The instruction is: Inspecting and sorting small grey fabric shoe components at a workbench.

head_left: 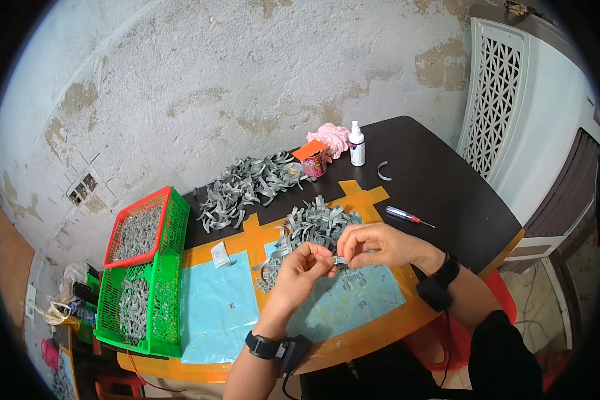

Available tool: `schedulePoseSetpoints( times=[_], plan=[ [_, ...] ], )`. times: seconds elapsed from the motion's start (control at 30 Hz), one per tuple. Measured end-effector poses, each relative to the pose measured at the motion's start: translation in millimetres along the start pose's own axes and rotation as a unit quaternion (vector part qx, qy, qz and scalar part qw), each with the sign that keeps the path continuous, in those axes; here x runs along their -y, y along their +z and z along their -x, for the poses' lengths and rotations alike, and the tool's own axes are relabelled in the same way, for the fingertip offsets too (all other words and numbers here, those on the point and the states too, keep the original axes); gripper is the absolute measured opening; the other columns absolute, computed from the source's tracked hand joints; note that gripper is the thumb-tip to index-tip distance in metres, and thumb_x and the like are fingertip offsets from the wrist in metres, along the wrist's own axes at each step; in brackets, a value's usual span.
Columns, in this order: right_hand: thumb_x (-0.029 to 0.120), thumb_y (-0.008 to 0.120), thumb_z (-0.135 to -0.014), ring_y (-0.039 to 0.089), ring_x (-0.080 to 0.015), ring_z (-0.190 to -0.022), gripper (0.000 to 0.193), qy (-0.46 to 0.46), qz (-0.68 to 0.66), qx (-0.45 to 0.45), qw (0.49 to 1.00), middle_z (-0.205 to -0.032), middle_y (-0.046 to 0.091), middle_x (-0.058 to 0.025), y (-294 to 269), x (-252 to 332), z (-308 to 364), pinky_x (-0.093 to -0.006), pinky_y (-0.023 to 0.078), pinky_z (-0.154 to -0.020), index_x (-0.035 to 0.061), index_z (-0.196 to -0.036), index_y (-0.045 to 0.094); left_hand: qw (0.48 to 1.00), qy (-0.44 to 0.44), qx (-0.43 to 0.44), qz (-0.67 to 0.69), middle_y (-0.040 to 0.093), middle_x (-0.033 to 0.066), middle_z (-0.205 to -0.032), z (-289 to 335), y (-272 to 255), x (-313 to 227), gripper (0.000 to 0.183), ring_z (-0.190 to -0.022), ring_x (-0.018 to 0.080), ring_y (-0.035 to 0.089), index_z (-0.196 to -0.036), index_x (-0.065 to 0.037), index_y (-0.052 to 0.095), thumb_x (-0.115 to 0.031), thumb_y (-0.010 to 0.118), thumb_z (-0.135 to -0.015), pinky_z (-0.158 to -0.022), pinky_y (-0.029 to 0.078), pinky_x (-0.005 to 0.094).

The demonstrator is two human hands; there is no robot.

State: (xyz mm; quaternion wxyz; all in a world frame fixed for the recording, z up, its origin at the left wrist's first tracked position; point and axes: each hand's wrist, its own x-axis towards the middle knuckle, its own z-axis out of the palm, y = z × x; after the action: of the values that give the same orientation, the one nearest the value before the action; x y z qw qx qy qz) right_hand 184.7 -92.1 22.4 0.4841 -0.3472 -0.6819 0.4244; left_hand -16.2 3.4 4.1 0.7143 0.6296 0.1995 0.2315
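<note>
My left hand (301,272) and my right hand (375,244) meet above the near part of the table. Between their pinched fingertips is a small grey piece (340,261), mostly covered by the fingers. Just beyond the hands rises a heap of curved grey strips (319,225). Small grey bits (355,279) lie scattered on the light blue sheet (330,310) under my hands. Each wrist wears a black band with a small box on it.
A green basket (170,280) and a red one (165,207), both with small grey pieces, stand at left. Behind lies a larger pile of curved strips (247,183). A tin (313,165), white spray bottle (357,148), pink cloth (333,138) and screwdriver (407,215) are farther back.
</note>
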Motion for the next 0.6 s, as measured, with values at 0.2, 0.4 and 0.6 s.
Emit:
schedulePoseSetpoints(
  times=[0.2,0.4,0.6],
  plan=[
    [-0.003,0.064,-0.084,0.06,-0.0122,-0.082,0.013,0.089,-0.07,-0.055,0.992,-0.093,0.057,-0.0061,3.6,-21.9,0.4,-0.0248,0.051,-0.071,-0.0009,-0.093,0.056,1.0,0.004,-0.02,0.016,0.064,0.0056,-0.086,2.4,10.4,-3.3,0.014,-0.077,0.0118,0.063,-0.098,0.001,0.058,0.001,0.064,-0.085,-0.072,0.052,0.0247],
    [-0.003,0.064,-0.084,0.06,-0.0112,-0.079,0.021,0.073,-0.181,-0.09,0.977,-0.089,0.055,-0.0046,12.4,-14.2,-2.5,-0.0258,0.051,-0.066,0.002,-0.099,0.05,1.0,0.021,0.003,0.022,0.066,0.0028,-0.09,5.2,11.0,-10.0,0.025,-0.079,0.0093,0.062,-0.106,-0.002,0.065,-0.001,0.069,-0.081,-0.074,0.05,0.0236],
    [-0.005,0.067,-0.081,0.059,-0.0103,-0.081,0.029,0.076,-0.196,-0.111,0.971,-0.091,0.052,-0.0028,15.9,-13.4,-3.1,-0.0245,0.051,-0.066,0.0027,-0.105,0.053,0.999,0.021,-0.001,0.029,0.065,0.001,-0.089,4.3,11.4,-5.3,0.017,-0.079,0.0082,0.058,-0.101,-0.002,0.065,-0.005,0.067,-0.085,-0.073,0.048,0.0224]
  ],
)
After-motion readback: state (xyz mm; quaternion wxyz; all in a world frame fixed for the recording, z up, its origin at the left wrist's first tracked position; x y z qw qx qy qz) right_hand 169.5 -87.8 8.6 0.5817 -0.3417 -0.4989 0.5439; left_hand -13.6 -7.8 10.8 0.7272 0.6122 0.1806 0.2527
